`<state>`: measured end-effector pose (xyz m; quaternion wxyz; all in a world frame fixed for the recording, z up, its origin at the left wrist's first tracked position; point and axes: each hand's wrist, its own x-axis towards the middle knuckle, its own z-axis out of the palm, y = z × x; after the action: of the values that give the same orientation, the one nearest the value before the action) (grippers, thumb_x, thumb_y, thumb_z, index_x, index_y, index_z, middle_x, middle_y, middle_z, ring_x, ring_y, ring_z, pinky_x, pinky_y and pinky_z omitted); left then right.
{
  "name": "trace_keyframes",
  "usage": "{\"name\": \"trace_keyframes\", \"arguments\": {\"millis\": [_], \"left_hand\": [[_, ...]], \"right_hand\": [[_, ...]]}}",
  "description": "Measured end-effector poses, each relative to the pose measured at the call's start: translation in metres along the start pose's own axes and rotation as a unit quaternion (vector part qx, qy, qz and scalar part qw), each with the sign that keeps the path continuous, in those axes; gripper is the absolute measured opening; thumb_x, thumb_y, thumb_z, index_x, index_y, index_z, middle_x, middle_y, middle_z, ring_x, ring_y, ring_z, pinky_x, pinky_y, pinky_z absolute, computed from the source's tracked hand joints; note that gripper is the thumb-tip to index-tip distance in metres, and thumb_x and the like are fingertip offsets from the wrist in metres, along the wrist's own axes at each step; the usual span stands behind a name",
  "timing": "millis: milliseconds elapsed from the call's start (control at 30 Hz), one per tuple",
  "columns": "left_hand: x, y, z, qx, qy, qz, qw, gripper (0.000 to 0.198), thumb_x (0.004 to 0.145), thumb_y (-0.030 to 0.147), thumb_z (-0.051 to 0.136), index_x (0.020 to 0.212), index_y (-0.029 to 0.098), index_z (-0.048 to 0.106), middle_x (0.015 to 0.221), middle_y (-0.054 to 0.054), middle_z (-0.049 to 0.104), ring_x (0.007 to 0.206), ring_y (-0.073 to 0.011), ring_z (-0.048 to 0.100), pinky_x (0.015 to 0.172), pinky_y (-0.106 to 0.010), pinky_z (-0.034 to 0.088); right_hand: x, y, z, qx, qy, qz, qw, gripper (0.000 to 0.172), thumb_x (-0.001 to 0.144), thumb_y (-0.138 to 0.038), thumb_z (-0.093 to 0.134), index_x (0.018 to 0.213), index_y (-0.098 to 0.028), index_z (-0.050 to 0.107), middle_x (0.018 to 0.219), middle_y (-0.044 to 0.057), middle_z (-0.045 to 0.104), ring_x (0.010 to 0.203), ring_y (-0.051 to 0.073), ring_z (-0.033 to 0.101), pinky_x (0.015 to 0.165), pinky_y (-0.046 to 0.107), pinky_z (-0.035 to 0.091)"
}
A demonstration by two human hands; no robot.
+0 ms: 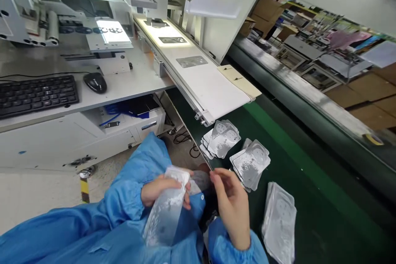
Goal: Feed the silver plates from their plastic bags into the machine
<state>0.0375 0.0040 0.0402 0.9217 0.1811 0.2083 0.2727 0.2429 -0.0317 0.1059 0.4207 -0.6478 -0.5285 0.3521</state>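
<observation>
Just short of the white conveyor's near end, the left hand is gripping a translucent packet, its fingers curling over the upper part while the rest is hanging down in front of the blue gown. Below that same end of the conveyor, the right hand is hovering half curled, thumb and index fingertip nearly meeting; whether anything thin is sitting between them, I cannot tell.

Three stacks of thin translucent pieces are lying on the green surface: the first stack just beside the conveyor's end, the second stack near it, the third stack well apart from it.

On the conveyor itself, a grey plate is resting flat, and a darker plate is lying farther up under bright light. To the conveyor's left, a black keyboard and a mouse are occupying a desk.
</observation>
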Motion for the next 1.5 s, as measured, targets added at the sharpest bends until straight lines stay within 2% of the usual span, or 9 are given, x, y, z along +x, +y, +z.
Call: {"name": "trace_keyframes", "arguments": {"millis": [67, 233, 467, 733, 900, 1033, 1267, 1400, 1500], "left_hand": [[-0.008, -0.019, -0.006, 0.016, -0.028, -0.036, 0.999, 0.049, 0.077, 0.039, 0.085, 0.116, 0.013, 0.069, 0.088, -0.007, 0.076, 0.075, -0.0248, 0.075, 0.078, -0.042, 0.061], [-0.021, -0.039, -0.02, 0.04, -0.088, -0.059, 0.994, 0.047, 0.084, 0.055, 0.08, 0.108, 0.015, 0.07, 0.091, -0.004, 0.071, 0.076, -0.0214, 0.075, 0.079, -0.037, 0.056], [-0.027, -0.038, -0.023, 0.044, -0.161, -0.07, 0.983, 0.051, 0.083, 0.057, 0.079, 0.111, 0.016, 0.072, 0.09, -0.005, 0.069, 0.073, -0.0208, 0.074, 0.075, -0.034, 0.052], [-0.028, -0.029, -0.025, 0.008, -0.126, -0.095, 0.987, 0.063, 0.072, 0.047, 0.085, 0.125, 0.017, 0.068, 0.1, -0.008, 0.076, 0.081, -0.025, 0.076, 0.079, -0.04, 0.058], [-0.028, -0.014, -0.021, 0.006, -0.045, -0.097, 0.994, 0.039, 0.073, 0.042, 0.081, 0.1, 0.015, 0.075, 0.088, -0.008, 0.076, 0.079, -0.0258, 0.075, 0.079, -0.04, 0.056], [-0.024, -0.012, -0.02, 0.007, -0.037, -0.09, 0.995, 0.037, 0.068, 0.041, 0.083, 0.093, 0.017, 0.074, 0.085, -0.007, 0.075, 0.075, -0.0258, 0.073, 0.075, -0.041, 0.056], [-0.018, 0.002, -0.013, 0.031, -0.052, -0.081, 0.995, 0.037, 0.064, 0.044, 0.087, 0.092, 0.024, 0.075, 0.09, -0.003, 0.077, 0.072, -0.0224, 0.074, 0.073, -0.039, 0.056], [-0.012, 0.004, -0.015, 0.065, -0.035, -0.087, 0.993, 0.044, 0.058, 0.054, 0.089, 0.089, 0.026, 0.076, 0.077, -0.002, 0.077, 0.064, -0.0218, 0.072, 0.064, -0.035, 0.053], [-0.007, 0.0, -0.018, 0.099, -0.021, -0.095, 0.99, 0.046, 0.052, 0.06, 0.091, 0.084, 0.03, 0.075, 0.075, -0.001, 0.076, 0.06, -0.0209, 0.069, 0.061, -0.034, 0.051]], "right_hand": [[0.015, -0.012, -0.005, -0.028, -0.034, -0.021, 0.999, 0.03, 0.1, -0.049, 0.062, 0.112, -0.022, 0.069, 0.109, 0.009, 0.074, 0.1, 0.024, 0.071, 0.089, 0.035, 0.057], [0.045, -0.034, 0.012, -0.113, -0.352, -0.06, 0.927, 0.024, 0.096, -0.043, 0.07, 0.104, -0.021, 0.072, 0.097, 0.005, 0.071, 0.087, 0.02, 0.066, 0.081, 0.032, 0.053], [0.06, -0.05, 0.018, -0.097, -0.452, -0.002, 0.887, 0.016, 0.094, -0.033, 0.071, 0.091, -0.018, 0.068, 0.08, 0.0, 0.068, 0.072, 0.013, 0.061, 0.069, 0.024, 0.047], [0.064, -0.08, 0.021, -0.206, -0.394, -0.038, 0.895, 0.011, 0.1, -0.021, 0.057, 0.094, -0.02, 0.066, 0.076, -0.001, 0.066, 0.066, 0.013, 0.058, 0.064, 0.025, 0.042], [0.05, -0.096, 0.026, -0.258, -0.335, -0.134, 0.896, 0.016, 0.105, -0.026, 0.049, 0.099, -0.021, 0.064, 0.096, 0.006, 0.067, 0.086, 0.019, 0.061, 0.076, 0.031, 0.047], [0.05, -0.095, 0.025, -0.241, -0.374, -0.071, 0.893, 0.015, 0.105, -0.023, 0.045, 0.104, -0.022, 0.061, 0.087, 0.003, 0.068, 0.075, 0.018, 0.062, 0.069, 0.029, 0.045], [0.068, -0.102, 0.023, -0.197, -0.34, 0.007, 0.92, 0.007, 0.09, -0.019, 0.074, 0.088, -0.024, 0.07, 0.079, -0.002, 0.074, 0.076, 0.017, 0.07, 0.071, 0.027, 0.048], [0.07, -0.109, 0.026, -0.28, -0.322, -0.063, 0.902, 0.015, 0.082, -0.017, 0.085, 0.086, -0.023, 0.072, 0.088, 0.001, 0.071, 0.085, 0.019, 0.065, 0.076, 0.028, 0.048], [0.074, -0.104, 0.029, -0.321, -0.354, -0.103, 0.872, 0.018, 0.077, -0.017, 0.09, 0.085, -0.022, 0.074, 0.089, 0.001, 0.068, 0.084, 0.018, 0.062, 0.074, 0.027, 0.045]]}}
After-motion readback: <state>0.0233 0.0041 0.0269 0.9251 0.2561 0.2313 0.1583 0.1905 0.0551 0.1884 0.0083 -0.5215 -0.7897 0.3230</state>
